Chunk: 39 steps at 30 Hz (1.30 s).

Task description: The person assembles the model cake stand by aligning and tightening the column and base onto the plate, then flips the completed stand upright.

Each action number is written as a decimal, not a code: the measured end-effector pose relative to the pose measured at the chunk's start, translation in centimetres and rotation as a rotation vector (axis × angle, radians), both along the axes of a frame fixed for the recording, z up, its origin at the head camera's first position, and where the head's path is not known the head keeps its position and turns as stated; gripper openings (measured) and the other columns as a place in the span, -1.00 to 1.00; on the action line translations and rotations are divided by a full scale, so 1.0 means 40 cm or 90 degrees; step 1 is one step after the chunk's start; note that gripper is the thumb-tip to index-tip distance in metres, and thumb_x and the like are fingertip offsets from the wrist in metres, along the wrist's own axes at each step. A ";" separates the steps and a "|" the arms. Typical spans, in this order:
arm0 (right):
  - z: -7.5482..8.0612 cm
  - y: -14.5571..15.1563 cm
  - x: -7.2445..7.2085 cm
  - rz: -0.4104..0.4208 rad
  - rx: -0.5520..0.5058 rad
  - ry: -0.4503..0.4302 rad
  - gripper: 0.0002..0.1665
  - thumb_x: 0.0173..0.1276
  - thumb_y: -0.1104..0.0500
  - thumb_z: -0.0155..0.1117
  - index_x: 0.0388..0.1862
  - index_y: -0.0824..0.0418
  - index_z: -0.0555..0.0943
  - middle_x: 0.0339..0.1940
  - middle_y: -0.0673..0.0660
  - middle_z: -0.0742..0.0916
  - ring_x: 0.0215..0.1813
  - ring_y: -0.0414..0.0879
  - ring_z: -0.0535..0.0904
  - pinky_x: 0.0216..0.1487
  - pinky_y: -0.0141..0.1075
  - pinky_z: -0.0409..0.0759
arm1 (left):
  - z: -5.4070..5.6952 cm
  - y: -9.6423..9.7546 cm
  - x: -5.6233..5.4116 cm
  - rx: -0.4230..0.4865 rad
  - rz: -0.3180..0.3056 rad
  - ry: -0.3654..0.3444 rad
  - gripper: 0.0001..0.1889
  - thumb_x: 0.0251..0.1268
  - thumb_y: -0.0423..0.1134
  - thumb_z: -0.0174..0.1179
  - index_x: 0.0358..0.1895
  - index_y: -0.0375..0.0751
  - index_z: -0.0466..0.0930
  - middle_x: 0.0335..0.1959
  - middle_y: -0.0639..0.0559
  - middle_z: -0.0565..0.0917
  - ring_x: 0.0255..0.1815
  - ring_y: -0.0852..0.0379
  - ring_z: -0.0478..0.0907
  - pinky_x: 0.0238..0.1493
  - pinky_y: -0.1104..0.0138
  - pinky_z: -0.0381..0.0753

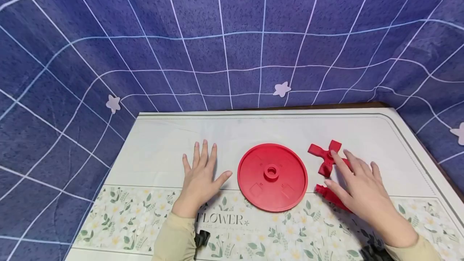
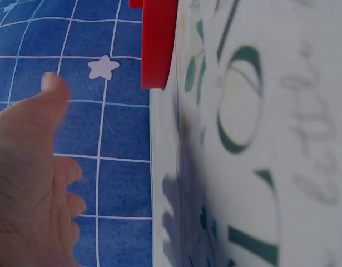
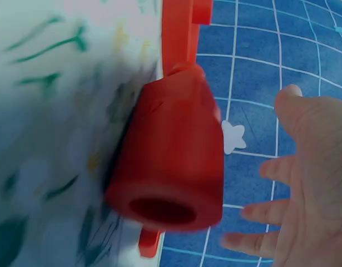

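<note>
A round red plastic disc [image 1: 253, 184] with a raised rim and a hollow hub at its centre lies between my two hands. My left hand [image 1: 197, 184] is palm down to the left of the disc, its fingers spread and nothing in them. Over on the right, my right hand [image 1: 367, 192] hovers with loosely bent fingers above a red four-armed cross piece [image 1: 326, 168] and a red tapered tube [image 1: 330, 196]. In the right wrist view the tube [image 3: 171, 150] shows a round hole in its wide end, and the fingers are apart from it.
The white table [image 1: 170, 128] carries a cover with a floral band [image 1: 134, 220] and the printed word FLOWER. A blue cloth [image 1: 203, 51] with a white grid and star shapes hangs behind the table and down both sides.
</note>
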State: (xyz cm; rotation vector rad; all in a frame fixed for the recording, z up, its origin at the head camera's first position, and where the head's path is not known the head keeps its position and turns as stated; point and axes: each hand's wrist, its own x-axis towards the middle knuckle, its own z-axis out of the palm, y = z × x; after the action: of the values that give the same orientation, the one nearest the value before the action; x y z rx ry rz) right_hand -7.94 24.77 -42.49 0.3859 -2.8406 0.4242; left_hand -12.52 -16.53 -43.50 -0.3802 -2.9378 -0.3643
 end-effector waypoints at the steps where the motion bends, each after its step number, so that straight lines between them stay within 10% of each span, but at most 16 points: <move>1: 0.000 0.007 0.007 0.005 -0.004 -0.001 0.01 0.17 -0.16 0.42 0.52 0.09 0.22 0.30 0.43 0.42 0.23 0.43 0.34 0.26 0.45 -0.03 | 0.000 0.003 -0.001 0.002 -0.004 -0.007 -0.01 0.25 0.45 -0.04 0.57 -0.11 -0.05 0.58 -0.13 -0.22 0.56 -0.11 -0.50 0.37 -0.29 -0.48; 7: -0.007 0.044 0.040 0.024 0.014 -0.116 0.03 -0.07 -0.28 0.55 0.30 0.20 0.45 -0.09 0.22 0.67 -0.16 0.12 0.63 -0.15 0.15 0.56 | 0.006 0.044 -0.003 -0.003 -0.068 -0.071 0.04 0.18 0.45 0.05 0.56 -0.16 -0.03 0.58 -0.21 -0.15 0.56 -0.15 -0.43 0.42 -0.26 -0.32; 12: -0.020 0.061 0.045 0.018 0.036 -0.210 -0.10 -0.15 -0.21 0.62 0.12 0.18 0.52 -0.36 -0.02 0.63 -0.37 -0.15 0.50 -0.45 -0.18 0.47 | 0.013 0.099 0.001 -0.053 -0.143 -0.122 0.07 0.14 0.46 0.09 0.55 -0.18 0.02 0.56 -0.26 -0.06 0.56 -0.23 -0.30 0.44 -0.24 -0.22; 21: -0.020 0.062 0.055 0.024 -0.019 -0.150 -0.45 -0.11 0.00 0.63 -0.13 0.09 0.59 -0.47 -0.16 0.57 -0.47 -0.28 0.40 -0.50 -0.30 0.37 | -0.001 0.162 0.010 -0.119 -0.172 -0.198 0.19 0.05 0.51 0.10 0.56 -0.26 -0.10 0.57 -0.28 -0.16 0.57 -0.23 -0.31 0.45 -0.19 -0.15; 39: 0.032 -0.032 -0.011 0.140 -0.335 -0.059 -0.45 0.02 0.27 0.59 0.00 0.06 0.58 -0.29 -0.09 0.71 -0.33 -0.26 0.65 -0.31 -0.44 0.59 | -0.010 0.165 0.013 -0.092 -0.138 -0.256 0.31 -0.04 0.53 0.15 0.55 -0.38 -0.19 0.58 -0.22 -0.20 0.58 -0.15 -0.29 0.47 -0.15 -0.13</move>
State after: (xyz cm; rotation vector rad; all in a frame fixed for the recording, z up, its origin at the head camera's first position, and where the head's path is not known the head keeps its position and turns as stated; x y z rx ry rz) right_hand -8.37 23.47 -41.20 0.5763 -2.6339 1.2202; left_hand -11.99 -9.94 -43.88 -0.7267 -3.3347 -0.2821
